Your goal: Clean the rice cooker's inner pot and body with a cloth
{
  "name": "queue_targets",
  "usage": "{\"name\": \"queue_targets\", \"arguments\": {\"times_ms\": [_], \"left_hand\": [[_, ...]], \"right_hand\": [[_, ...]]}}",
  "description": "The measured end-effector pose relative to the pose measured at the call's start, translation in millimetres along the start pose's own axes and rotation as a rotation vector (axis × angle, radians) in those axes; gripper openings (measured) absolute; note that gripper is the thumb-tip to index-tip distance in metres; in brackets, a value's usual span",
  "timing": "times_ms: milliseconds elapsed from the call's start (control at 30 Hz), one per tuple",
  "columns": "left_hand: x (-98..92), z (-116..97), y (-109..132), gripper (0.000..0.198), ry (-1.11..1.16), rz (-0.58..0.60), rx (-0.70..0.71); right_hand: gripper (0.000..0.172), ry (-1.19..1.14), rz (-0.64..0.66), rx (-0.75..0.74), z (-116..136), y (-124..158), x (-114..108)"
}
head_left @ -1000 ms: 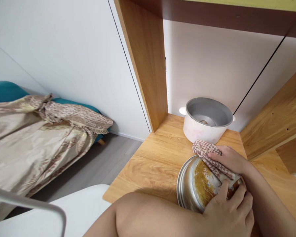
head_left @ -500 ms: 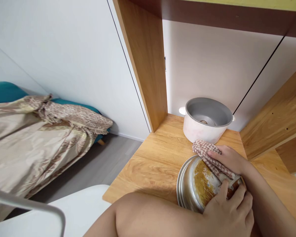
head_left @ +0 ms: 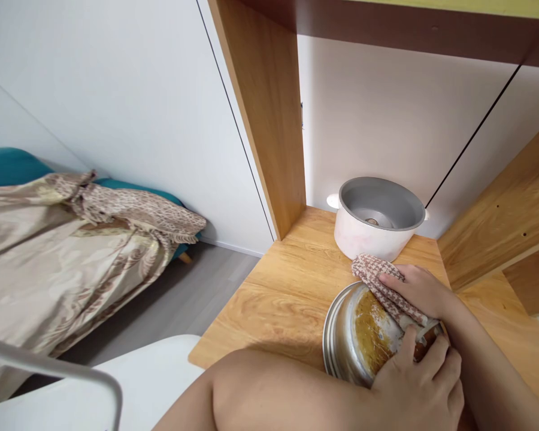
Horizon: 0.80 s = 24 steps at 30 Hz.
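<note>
An upturned metal pot point(head_left: 341, 335) with a stained, yellow-brown bottom lies on the wooden desk point(head_left: 269, 293). My left hand point(head_left: 422, 377) grips it from the near side, its bent fingers resting on the bottom. A folded brown-and-white checked cloth point(head_left: 371, 275) is under my right hand point(head_left: 417, 290), whose fingers press it against the far part of the pot. The part of the pot beneath the cloth and hands is hidden. Just beyond the cloth, a white pot point(head_left: 363, 236) with a grey inside stands upright.
Wooden side panels point(head_left: 273, 120) rise around the desk, with a shelf point(head_left: 408, 36) overhead. A white chair point(head_left: 157, 371) stands at the lower left, near a grey metal bar point(head_left: 49, 365). Farther left is a teal sofa point(head_left: 9, 164) draped with a patterned cover point(head_left: 72, 257).
</note>
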<state>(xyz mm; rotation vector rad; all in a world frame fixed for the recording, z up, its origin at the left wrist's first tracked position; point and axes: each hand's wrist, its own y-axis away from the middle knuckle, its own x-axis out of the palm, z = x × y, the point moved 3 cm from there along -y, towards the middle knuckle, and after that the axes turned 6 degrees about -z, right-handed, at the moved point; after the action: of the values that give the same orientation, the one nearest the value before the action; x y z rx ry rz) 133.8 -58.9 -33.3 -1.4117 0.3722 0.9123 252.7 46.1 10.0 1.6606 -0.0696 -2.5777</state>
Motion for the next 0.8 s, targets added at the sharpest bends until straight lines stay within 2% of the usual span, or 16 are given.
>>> {"name": "queue_targets", "arguments": {"times_ms": [200,400,633,800], "left_hand": [[-1.2,0.6,-2.0,0.023,0.020,0.008,-0.013],[-5.9,2.7,-5.1,0.026,-0.015,-0.022,-0.022],[-4.7,2.5,-4.5,0.030,-0.014,-0.027,-0.033],[-5.7,2.6,-5.4,0.027,-0.002,0.036,-0.018]], "right_hand": [[0.054,0.125,-0.029,0.093,-0.2,0.2,-1.2],[0.051,-0.026,0.006,-0.026,-0.3,-0.5,0.0],[0.053,0.128,-0.052,0.079,1.3,1.5,-1.9],[0.050,0.045,-0.016,0.004,-0.2,1.1,1.2]]}}
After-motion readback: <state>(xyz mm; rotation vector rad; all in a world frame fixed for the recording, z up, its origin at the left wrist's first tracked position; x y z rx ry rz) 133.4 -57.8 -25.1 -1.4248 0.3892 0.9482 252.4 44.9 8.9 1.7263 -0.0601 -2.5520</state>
